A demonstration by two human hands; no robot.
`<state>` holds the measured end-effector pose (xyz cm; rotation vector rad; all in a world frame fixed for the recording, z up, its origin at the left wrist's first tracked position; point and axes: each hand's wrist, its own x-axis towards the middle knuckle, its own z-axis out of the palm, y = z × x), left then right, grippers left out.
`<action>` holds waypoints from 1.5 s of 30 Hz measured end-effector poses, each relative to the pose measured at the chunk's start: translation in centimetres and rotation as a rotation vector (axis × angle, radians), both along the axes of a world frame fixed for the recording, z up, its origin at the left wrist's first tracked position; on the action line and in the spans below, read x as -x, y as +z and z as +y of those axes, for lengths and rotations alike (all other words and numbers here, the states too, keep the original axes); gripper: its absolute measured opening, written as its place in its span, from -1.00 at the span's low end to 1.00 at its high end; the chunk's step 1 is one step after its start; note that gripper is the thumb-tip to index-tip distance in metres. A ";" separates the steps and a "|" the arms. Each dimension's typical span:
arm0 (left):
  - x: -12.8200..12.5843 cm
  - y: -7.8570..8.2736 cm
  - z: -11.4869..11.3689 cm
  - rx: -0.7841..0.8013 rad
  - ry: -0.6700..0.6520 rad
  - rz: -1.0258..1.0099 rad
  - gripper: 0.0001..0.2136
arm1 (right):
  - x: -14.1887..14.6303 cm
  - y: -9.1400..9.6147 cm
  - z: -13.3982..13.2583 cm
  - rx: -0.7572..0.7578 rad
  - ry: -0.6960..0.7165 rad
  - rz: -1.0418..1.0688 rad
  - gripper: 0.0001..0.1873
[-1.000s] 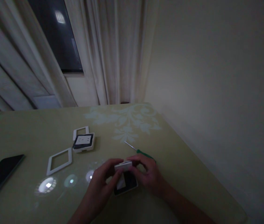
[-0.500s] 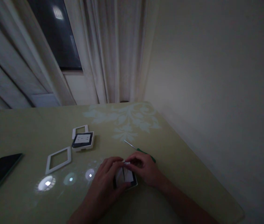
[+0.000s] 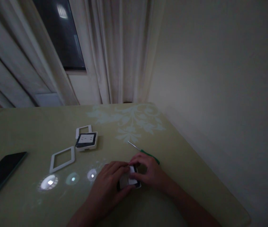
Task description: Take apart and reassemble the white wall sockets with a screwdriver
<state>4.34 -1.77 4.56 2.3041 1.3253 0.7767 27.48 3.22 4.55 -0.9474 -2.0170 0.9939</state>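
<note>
A small wall switch unit (image 3: 129, 181) with white rocker keys in a dark frame lies on the yellow-green table (image 3: 41, 126). My left hand (image 3: 110, 183) curls round its left side, fingers pressed on top. My right hand (image 3: 149, 171) grips its right side, fingertips on the white keys. A green-handled screwdriver (image 3: 145, 153) lies just beyond my right hand, its thin shaft pointing away to the left.
Another switch unit (image 3: 86, 141) rests further back on a white frame. A separate white square frame (image 3: 62, 158) lies left of it. A dark phone (image 3: 0, 175) sits at the left edge. Wall on the right, curtains and a dark window behind.
A white key held raised above the unit a second ago now lies flat in it. Both hands have lowered onto the unit on the table.
</note>
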 end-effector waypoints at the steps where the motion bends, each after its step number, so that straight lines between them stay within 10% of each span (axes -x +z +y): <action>1: 0.0 0.0 0.1 0.005 0.006 -0.010 -0.68 | -0.2 0.2 0.0 0.005 0.016 -0.010 -0.65; 29: 0.5 -0.2 0.6 0.259 0.078 -0.125 -0.57 | -1.3 0.9 -0.4 0.014 0.110 -0.183 -0.37; 45: 1.0 -0.9 2.4 0.521 0.192 -0.459 -0.71 | -0.9 1.1 -0.5 -0.005 0.059 -0.205 -0.60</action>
